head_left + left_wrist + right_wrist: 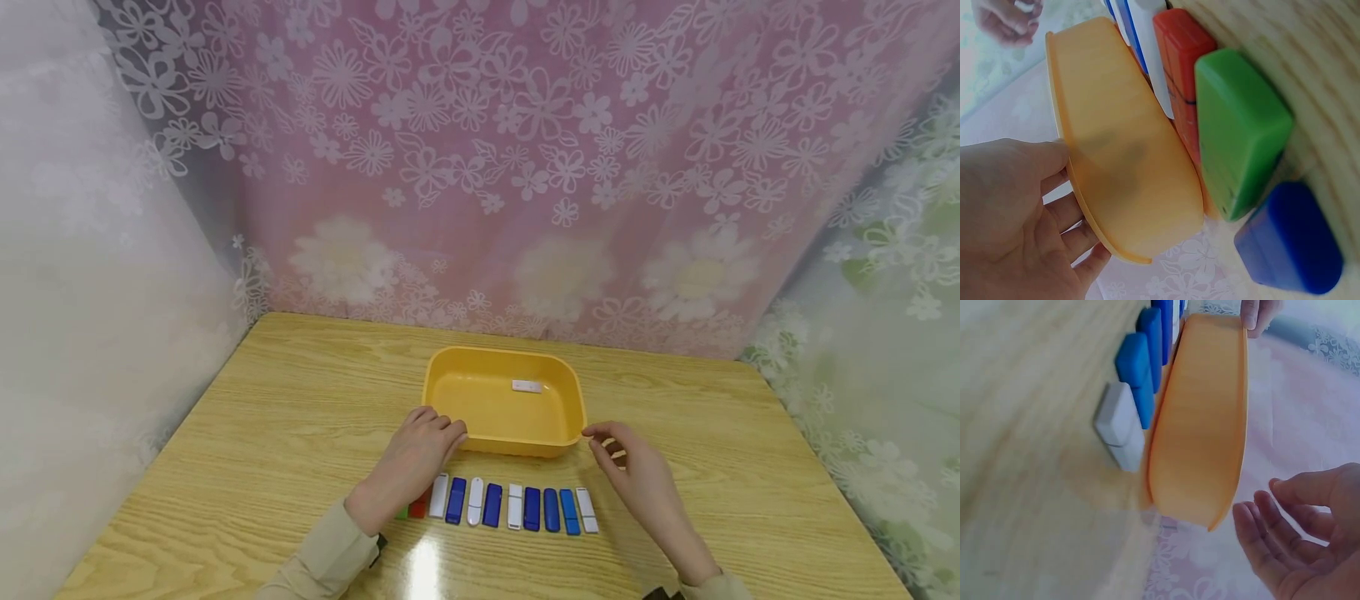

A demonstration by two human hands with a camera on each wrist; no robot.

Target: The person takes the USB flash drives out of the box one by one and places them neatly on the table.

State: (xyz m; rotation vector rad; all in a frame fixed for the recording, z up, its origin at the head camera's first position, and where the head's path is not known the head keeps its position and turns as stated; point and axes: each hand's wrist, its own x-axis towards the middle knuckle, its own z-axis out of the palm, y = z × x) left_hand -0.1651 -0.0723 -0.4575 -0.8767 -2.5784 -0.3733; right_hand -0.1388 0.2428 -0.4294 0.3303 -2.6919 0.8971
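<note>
A yellow plastic basin (517,447) stands in the middle of the table. My left hand (420,450) grips its rim at the near left, thumb outside and fingers over the edge, as the left wrist view shows. Beside the near right corner, my right hand (637,475) holds nothing; its loosely bent fingers (1244,531) are a little apart from the rim in the right wrist view. Inside the basin lies one white USB flash drive (527,387). In front runs a row of blue and white flash drives (492,505). My left wrist partly hides a red one (1179,69) and a green one (1241,131).
A dark blue flash drive (1291,237) ends the row at the left. A white capped one (1119,425) ends it at the right. Flowered pink curtain (480,208) hangs behind the wooden table (750,500), with pale cloth at both sides.
</note>
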